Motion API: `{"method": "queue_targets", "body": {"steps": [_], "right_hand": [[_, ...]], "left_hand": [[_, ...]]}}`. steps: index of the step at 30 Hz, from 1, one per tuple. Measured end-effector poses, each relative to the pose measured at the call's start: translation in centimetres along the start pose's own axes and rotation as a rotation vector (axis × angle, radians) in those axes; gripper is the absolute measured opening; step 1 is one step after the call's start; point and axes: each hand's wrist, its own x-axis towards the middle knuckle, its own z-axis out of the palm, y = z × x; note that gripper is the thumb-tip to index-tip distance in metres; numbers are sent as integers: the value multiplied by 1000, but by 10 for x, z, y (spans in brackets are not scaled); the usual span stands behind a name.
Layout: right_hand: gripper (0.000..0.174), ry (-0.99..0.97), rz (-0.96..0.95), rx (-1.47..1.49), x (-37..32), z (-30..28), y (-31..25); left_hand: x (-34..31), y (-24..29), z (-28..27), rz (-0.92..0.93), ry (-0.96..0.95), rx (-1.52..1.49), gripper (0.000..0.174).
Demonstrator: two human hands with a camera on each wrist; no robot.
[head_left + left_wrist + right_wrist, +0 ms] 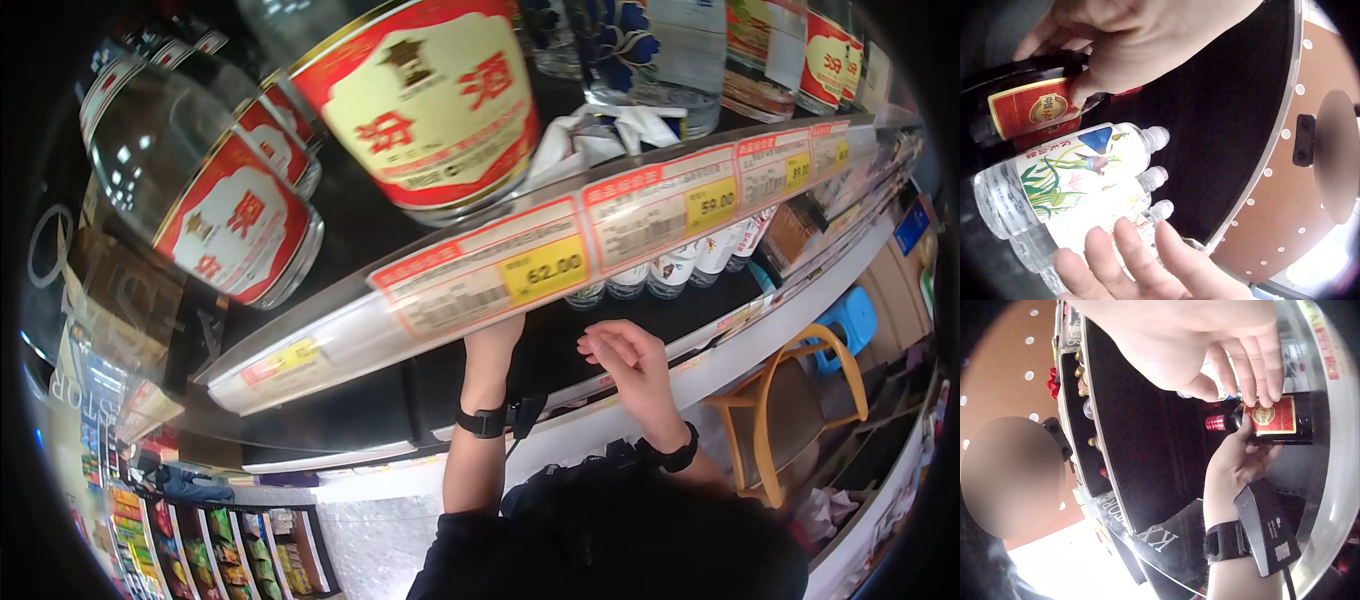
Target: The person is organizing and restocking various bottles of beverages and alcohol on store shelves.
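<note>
My left hand [1129,44] was clamped round a dark, red-labelled bottle [1032,111], my thumb pressed near one end of the label. That bottle was just beside a row of flower-patterned clear bottles [1063,178], lined up alongside them on the black shelf [560,345], below the price tags [480,280]. My right hand [637,372] hung near the clear bottles, fingers loose and slightly apart; whether they touched one, I couldn't tell.

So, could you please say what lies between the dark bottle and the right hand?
In the left wrist view, clear bottles separate the dark bottle and right hand.
</note>
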Motion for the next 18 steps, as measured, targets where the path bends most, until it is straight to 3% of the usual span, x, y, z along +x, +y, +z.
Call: {"method": "queue_targets", "body": {"steps": [4,8,10,14,16,18], "right_hand": [[24,9,-17,-16,-2,13,2],[37,19,-17,-54,-7,27,5],[52,46,12,-55,-10,31,9],[58,156,74,-94,-23,51,-3],[55,179,96,-78,-34,59,-10],[50,138,152,-66,-48,62,-14]], "left_hand": [[-11,35,-28,-160,95,-30,28],[-30,43,-56,-295,39,-28,40],[-41,51,-69,-358,88,-225,44],[-63,50,-91,-320,116,-476,50],[-72,53,-101,-273,61,-586,51],[-83,69,-121,-419,-119,-639,44]]}}
